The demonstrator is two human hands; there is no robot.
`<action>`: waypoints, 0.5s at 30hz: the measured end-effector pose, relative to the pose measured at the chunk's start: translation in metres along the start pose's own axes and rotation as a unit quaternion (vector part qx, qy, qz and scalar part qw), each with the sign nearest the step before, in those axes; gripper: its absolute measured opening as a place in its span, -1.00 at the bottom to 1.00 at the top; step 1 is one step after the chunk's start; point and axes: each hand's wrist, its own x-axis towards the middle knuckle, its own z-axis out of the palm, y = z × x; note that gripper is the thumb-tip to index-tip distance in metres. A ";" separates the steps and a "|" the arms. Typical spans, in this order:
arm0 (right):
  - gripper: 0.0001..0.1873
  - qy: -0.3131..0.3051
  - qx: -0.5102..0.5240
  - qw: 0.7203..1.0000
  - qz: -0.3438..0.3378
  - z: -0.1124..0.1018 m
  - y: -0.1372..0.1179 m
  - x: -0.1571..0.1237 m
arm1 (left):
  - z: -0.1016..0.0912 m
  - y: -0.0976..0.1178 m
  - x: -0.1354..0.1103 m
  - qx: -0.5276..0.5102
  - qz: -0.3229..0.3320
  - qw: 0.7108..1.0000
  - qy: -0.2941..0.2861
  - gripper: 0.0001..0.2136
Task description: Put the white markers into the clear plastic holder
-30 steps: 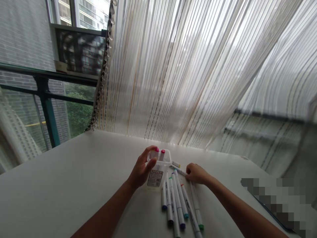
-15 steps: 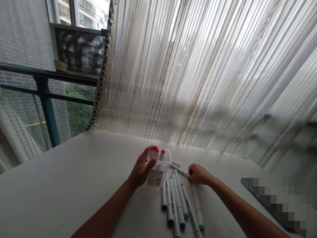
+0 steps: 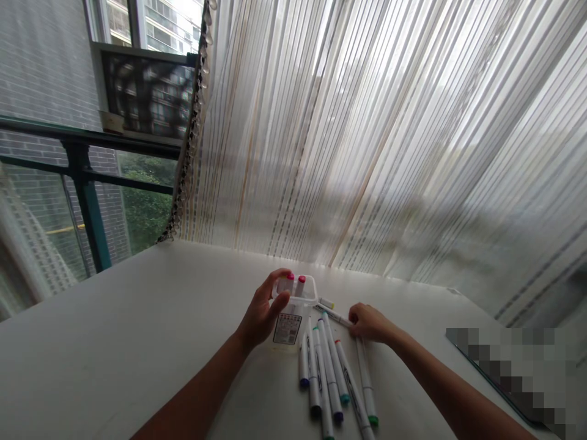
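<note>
My left hand [image 3: 262,315] is closed around the left side of a clear plastic box [image 3: 308,299] with a printed label, thumb in front and fingers at the rim. Two pink-capped markers [image 3: 301,285] stand upright inside it. Off to the right, my right hand [image 3: 368,321] has its fingers pinched on the near end of a white marker [image 3: 336,316] lying on the table; its fingertips are partly hidden. In front of the box lies a bunch of several white markers [image 3: 329,373] with blue, teal, green, black and red ends. A green-ended marker [image 3: 365,379] lies just below my right hand.
The white table [image 3: 151,342] reaches back to a striped sheer curtain [image 3: 293,153]. Behind the box lies a yellow-ended marker [image 3: 326,303]. A dark flat object [image 3: 490,373], partly pixelated, is at the right edge. Green railing [image 3: 87,201] stands at the left.
</note>
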 end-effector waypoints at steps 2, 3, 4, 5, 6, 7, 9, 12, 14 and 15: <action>-0.76 0.002 0.001 1.000 0.001 0.000 0.000 -0.001 | 0.000 0.000 0.000 0.000 -0.002 1.000 -0.001 -0.61; -0.76 0.002 0.001 1.000 0.001 0.000 0.000 -0.001 | 0.000 0.000 0.000 0.000 -0.003 1.000 -0.001 -0.61; -0.76 0.003 0.002 1.000 0.002 0.001 0.000 -0.001 | 0.000 0.000 0.000 0.000 -0.005 1.000 -0.002 -0.61; -0.76 0.003 0.002 1.000 0.003 0.001 0.000 -0.001 | 0.000 0.000 0.000 0.000 -0.006 1.000 -0.003 -0.61; -0.76 0.003 0.003 1.000 0.003 0.001 0.000 -0.001 | 0.000 0.000 0.000 -0.001 -0.006 1.000 -0.003 -0.60; -0.77 0.003 0.003 1.000 0.003 0.002 0.000 -0.001 | 0.000 0.000 0.000 -0.001 -0.006 1.000 -0.002 -0.60; -0.77 0.004 0.004 1.000 0.004 0.002 0.001 0.000 | 0.000 0.000 0.000 -0.002 -0.005 1.000 -0.001 -0.60; -0.77 0.008 0.005 1.000 0.005 0.003 0.001 -0.001 | 0.000 0.000 -0.001 -0.004 -0.006 1.000 -0.003 -0.61; -0.78 0.009 0.005 1.000 0.005 0.003 0.001 -0.001 | 0.000 0.000 -0.001 -0.002 -0.005 1.000 -0.003 -0.61; -0.78 0.010 0.005 1.000 0.006 0.003 0.001 -0.001 | 0.000 0.000 -0.001 0.000 -0.004 1.000 -0.002 -0.61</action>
